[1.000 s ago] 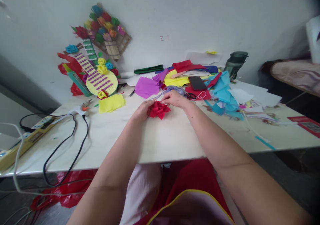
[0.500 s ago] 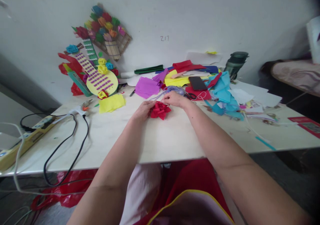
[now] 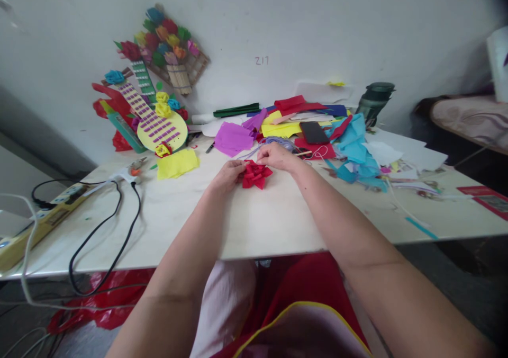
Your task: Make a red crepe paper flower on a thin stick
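Note:
A red paper flower (image 3: 256,175) lies on the pale table (image 3: 254,220) between my hands. My left hand (image 3: 226,177) pinches its left side with closed fingers. My right hand (image 3: 279,157) curls over its upper right edge, fingers closed on the petals. A thin stick pokes out to the right of that hand. Just behind the hands lie a purple paper sheet (image 3: 233,137) and a bundle of lilac string (image 3: 275,142).
Coloured paper scraps, a dark phone (image 3: 313,132) and blue crepe (image 3: 354,145) crowd the back right. A green bottle (image 3: 373,101) stands by the wall. A paper guitar with flowers (image 3: 153,117) leans at back left. A black cable (image 3: 103,220) and power strip (image 3: 37,223) lie left.
The red flower has shifted slightly right and turned between my fingers. Both hands stay in almost the same place.

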Demonstrator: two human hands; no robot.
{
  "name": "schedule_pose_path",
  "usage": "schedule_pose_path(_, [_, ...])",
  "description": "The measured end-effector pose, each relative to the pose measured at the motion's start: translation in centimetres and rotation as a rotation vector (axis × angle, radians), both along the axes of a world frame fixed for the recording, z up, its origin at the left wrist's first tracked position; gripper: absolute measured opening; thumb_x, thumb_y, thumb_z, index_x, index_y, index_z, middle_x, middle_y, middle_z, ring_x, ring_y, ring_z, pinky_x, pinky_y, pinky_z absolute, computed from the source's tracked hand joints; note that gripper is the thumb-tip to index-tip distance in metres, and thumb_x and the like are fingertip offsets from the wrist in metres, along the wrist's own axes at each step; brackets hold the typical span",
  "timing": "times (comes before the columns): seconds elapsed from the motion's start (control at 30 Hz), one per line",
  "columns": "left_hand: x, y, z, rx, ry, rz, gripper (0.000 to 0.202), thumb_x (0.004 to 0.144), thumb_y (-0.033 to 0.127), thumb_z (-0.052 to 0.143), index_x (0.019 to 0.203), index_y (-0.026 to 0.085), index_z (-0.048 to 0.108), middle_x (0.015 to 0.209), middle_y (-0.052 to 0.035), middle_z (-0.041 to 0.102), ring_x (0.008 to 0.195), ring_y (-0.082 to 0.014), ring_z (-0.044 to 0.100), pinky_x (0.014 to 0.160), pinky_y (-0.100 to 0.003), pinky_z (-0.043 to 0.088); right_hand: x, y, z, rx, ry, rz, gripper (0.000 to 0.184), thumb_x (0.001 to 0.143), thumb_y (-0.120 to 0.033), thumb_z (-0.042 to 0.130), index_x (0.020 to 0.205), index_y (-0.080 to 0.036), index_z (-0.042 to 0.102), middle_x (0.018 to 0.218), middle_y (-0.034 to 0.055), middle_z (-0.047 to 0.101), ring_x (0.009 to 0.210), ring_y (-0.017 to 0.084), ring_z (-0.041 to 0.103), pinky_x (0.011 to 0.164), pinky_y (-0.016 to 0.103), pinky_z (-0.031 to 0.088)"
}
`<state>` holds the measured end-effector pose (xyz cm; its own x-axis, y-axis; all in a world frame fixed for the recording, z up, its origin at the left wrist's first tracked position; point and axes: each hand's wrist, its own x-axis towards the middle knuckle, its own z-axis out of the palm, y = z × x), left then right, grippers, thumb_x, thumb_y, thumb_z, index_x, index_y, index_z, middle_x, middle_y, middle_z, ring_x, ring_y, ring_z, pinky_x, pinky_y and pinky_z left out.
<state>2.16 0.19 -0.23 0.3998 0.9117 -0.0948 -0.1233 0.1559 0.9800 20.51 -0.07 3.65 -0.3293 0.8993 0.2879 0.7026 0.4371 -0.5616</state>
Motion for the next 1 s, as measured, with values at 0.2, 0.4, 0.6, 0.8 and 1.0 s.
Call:
schedule_pose_path(0.2, [0.1,-0.1,0.1,-0.016,-0.005,0.024,0.012,0.067,0.012,0.064,0.061,0.013,0.053,0.049,-0.0012,0.055,0.040,-0.0106,0.051,0.042,-0.021,0.039,-0.8,-0.9,0.9,0.077,-0.144,-0.077,0.010,0.070,-0.016,0.062,0.071,-0.017,0.073,0.087,0.0030,0.070,0.081,0.015,0.059,0.069,0.023,0.040])
schedule_pose_path(0.4, [-0.1,0.2,0.2,-0.077,-0.088,0.007,0.008,0.068,0.008,0.055,0.073,0.010,0.062,0.060,-0.0059,0.062,0.050,-0.0142,0.058,0.051,-0.025,0.047,-1.0,-1.8,1.4,0.198,-0.329,-0.037,0.016,0.076,-0.019,0.057,0.079,-0.019,0.073,0.100,0.0031,0.069,0.088,0.016,0.059,0.065,0.024,0.035])
schedule_pose_path(0.6, [-0.2,0.3,0.2,-0.128,-0.188,-0.065,0.021,0.061,0.002,0.047,0.072,0.008,0.064,0.069,-0.0104,0.066,0.060,-0.0166,0.061,0.060,-0.028,0.051,-0.2,-1.7,1.2,0.292,-0.418,-0.037,0.021,0.083,-0.026,0.053,0.085,-0.021,0.073,0.105,0.0028,0.068,0.090,0.017,0.060,0.069,0.027,0.037])
schedule_pose_path(0.8, [0.2,0.2,-0.1,-0.033,-0.152,0.044,0.024,0.059,-0.002,0.046,0.072,0.008,0.064,0.068,-0.0088,0.065,0.060,-0.0155,0.062,0.060,-0.026,0.051,0.2,-1.6,1.0,0.322,-0.463,-0.027,0.029,0.088,-0.033,0.047,0.095,-0.023,0.073,0.113,0.0033,0.067,0.098,0.020,0.059,0.074,0.030,0.038])
schedule_pose_path(1.0, [0.5,0.6,-0.1,0.018,-0.191,0.213,0.035,0.057,0.000,0.044,0.085,0.010,0.064,0.072,-0.0064,0.066,0.064,-0.0164,0.064,0.061,-0.028,0.053,0.8,-2.2,1.2,0.358,-0.506,-0.120,0.031,0.088,-0.036,0.046,0.097,-0.022,0.072,0.114,0.0081,0.065,0.104,0.024,0.056,0.077,0.033,0.038])
